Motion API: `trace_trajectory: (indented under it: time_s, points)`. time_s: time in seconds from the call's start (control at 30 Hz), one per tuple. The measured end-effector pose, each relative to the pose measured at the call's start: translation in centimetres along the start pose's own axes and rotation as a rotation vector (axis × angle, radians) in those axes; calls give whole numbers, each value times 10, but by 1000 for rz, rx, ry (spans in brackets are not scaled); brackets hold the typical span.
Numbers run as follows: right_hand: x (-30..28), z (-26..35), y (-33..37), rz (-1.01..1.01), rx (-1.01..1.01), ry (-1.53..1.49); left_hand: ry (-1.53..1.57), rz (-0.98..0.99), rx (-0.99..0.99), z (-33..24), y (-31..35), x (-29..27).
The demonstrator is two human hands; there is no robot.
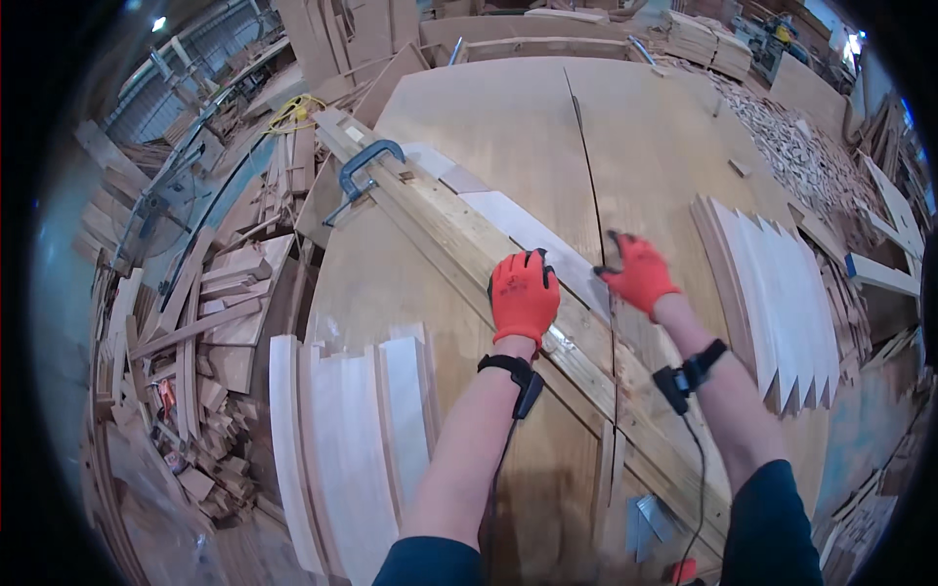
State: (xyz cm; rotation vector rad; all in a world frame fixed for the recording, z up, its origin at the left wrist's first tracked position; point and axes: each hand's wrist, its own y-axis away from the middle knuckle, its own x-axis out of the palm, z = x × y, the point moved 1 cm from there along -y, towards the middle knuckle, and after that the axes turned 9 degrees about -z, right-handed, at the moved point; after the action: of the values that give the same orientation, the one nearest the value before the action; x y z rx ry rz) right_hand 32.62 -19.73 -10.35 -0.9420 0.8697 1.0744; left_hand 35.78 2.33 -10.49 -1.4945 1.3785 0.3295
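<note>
My left hand point(526, 298), in a red glove with dark fingertips, rests on a long wooden beam point(454, 220) that crosses the table diagonally. Its fingers are slightly apart and bent over the beam, beside a pale flat board point(528, 227) along the beam's far side. To the right, my right hand point(640, 275) in a matching glove is open, thumb and forefinger spread near the board's right end. Nothing shows between its fingers. A blue C-clamp point(366, 168) grips the beam's far left end.
Cut pale boards stand in a stack point(357, 430) at the near left; another stack point(772, 298) with pointed ends lies right. The plywood tabletop point(489, 103) has a dark seam. Scrap wood point(220, 313) piles up beyond the left edge. Cables hang from both wrist straps.
</note>
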Motion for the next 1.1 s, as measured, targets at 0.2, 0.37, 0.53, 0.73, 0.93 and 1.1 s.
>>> trace_trajectory:
  time_s: [0.2, 0.37, 0.53, 0.73, 0.93, 1.1]
  points:
    - [29, 56, 2, 65, -132, 53, -32, -16, -5, 2, 4, 3]
    - [5, 75, -8, 253, -131, 170, -17, 17, -9, -3, 4, 3]
    - [-8, 47, 7, 270, -97, 278, -49, -17, 40, 1, 4, 3]
    - [-29, 14, 60, 210, -104, 277, -50, 71, 31, -3, 0, 8]
    - [-123, -55, 117, -183, -70, 83, -90, 70, 24, 7, 4, 2]
    - [-190, -116, 196, -253, 344, 368, -114, 69, 60, -4, 2, 2]
